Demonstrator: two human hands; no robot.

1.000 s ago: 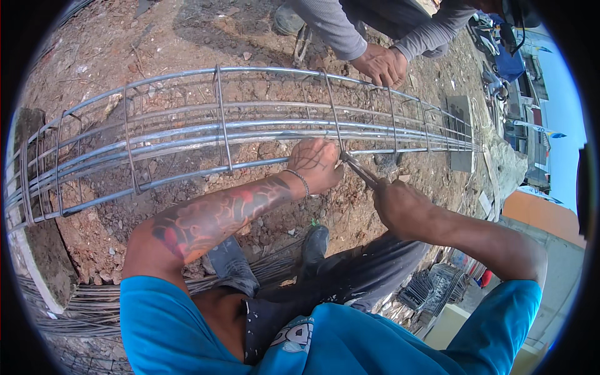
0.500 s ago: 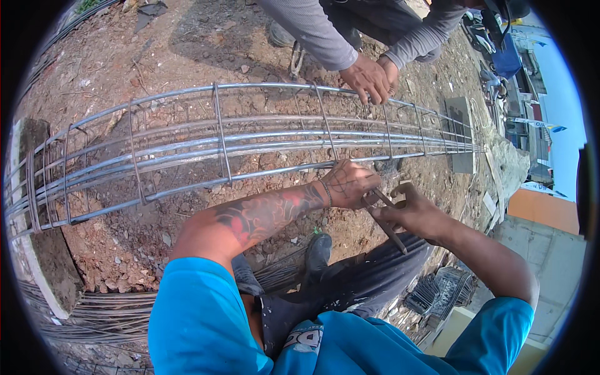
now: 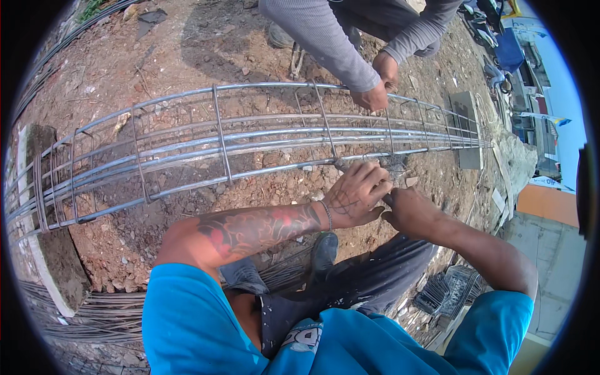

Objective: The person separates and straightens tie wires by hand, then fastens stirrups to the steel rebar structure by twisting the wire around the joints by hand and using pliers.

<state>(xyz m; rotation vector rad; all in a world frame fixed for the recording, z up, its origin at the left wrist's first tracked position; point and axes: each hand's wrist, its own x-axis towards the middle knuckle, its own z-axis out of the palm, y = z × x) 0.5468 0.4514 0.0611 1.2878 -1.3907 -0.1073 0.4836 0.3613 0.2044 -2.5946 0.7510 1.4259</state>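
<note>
Just on the near side of a long rebar cage [image 3: 269,172], my two hands work close together. My right hand [image 3: 414,214] is closed round the handles of pincers [image 3: 388,200]; only a short dark piece of the tool shows. My left hand [image 3: 355,195] is beside it, fingers curled by the tool and what they grip hidden. Thin tie wire [image 3: 395,167] shows at the cage's near bar, beyond my fingers. Across the cage, a co-worker's hands [image 3: 373,97] are at the far top bar near a stirrup.
Concrete blocks [image 3: 59,275] support the cage at the left, and another block [image 3: 465,103] stands at its right end. Loose rods [image 3: 112,315] lie at the lower left. Bent steel pieces [image 3: 451,290] are piled at the right. My boot [image 3: 323,253] rests on rubble-strewn soil.
My right hand has closed on the pincers' handles and moved nearer my left hand. The spread handles are now mostly hidden. The co-worker's hands have shifted along the far bar.
</note>
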